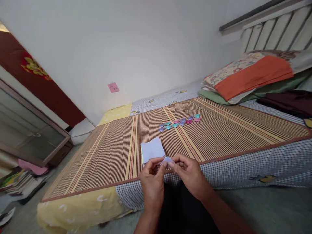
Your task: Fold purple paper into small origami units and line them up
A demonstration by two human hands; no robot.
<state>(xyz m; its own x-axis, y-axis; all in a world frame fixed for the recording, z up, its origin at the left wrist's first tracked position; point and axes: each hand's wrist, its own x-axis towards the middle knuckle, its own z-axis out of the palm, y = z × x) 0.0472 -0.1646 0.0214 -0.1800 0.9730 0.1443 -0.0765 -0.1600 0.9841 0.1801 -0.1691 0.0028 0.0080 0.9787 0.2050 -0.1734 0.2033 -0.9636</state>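
Between both hands, at the near edge of the bed, is a small folded piece of lilac paper. My left hand pinches its left side, and my right hand pinches its right side. Just beyond my left hand lies a stack of pale lilac paper sheets on the striped mat. Farther off, several small folded paper pieces in purple, teal and pink stand in two rows on the mat.
Pillows and folded bedding are piled at the right back, near dark cloth. A pink note is on the wall. A glass-fronted cabinet and a pile of papers are at the left.
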